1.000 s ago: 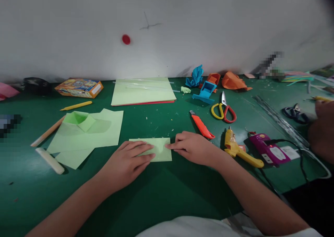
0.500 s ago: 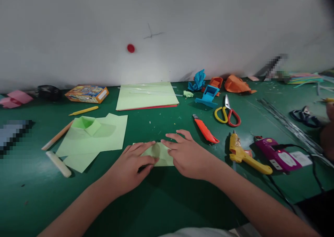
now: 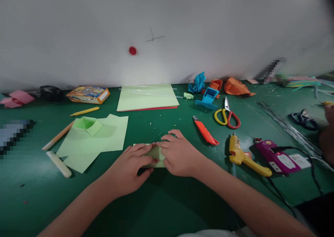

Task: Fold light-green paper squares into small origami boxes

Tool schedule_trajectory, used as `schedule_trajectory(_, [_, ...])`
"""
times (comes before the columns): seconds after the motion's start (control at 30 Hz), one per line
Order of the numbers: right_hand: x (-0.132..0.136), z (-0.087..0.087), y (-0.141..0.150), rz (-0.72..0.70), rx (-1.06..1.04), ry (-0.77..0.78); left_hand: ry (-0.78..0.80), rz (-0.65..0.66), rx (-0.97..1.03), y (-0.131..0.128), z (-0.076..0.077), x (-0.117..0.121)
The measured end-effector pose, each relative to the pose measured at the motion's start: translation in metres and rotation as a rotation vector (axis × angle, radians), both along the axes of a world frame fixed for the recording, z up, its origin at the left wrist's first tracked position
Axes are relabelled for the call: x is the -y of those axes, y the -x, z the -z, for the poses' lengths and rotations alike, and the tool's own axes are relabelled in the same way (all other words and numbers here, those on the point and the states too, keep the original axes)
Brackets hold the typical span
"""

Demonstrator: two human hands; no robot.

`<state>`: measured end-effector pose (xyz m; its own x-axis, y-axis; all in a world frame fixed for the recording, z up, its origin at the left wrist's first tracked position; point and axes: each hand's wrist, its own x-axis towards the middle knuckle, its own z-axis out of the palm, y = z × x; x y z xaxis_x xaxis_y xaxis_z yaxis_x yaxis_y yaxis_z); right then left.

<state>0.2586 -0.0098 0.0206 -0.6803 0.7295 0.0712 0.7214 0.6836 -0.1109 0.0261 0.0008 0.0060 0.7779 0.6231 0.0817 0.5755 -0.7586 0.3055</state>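
On the table, the right hand, half-curled, has slid in to the left hand, loosely bent; their fingertips now meet at the paper's far edge. The paper lies under both, mostly covered; whether either pinches it, I cannot tell.

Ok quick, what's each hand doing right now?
Left hand: loosely open over the light green paper, touching it.
Right hand: bent, at the same paper; whether it pinches it cannot be told.
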Motion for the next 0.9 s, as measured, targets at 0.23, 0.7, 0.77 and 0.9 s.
schedule_trajectory(0.23, [0.007,-0.007,-0.009,0.152,0.022,0.042,0.062,0.010,-0.002,0.007,0.000,-0.001])
schedule_trajectory(0.7, [0.011,-0.017,-0.042,0.276,0.142,0.098,0.173,-0.005,0.047,0.012,0.002,-0.005])
schedule_trajectory(0.77, [0.011,-0.016,-0.040,0.274,0.153,0.072,0.183,-0.009,0.052,0.012,0.003,-0.005])
schedule_trajectory(0.9, [0.011,-0.014,-0.037,0.272,0.184,0.054,0.169,0.001,0.010,0.014,0.002,-0.007])
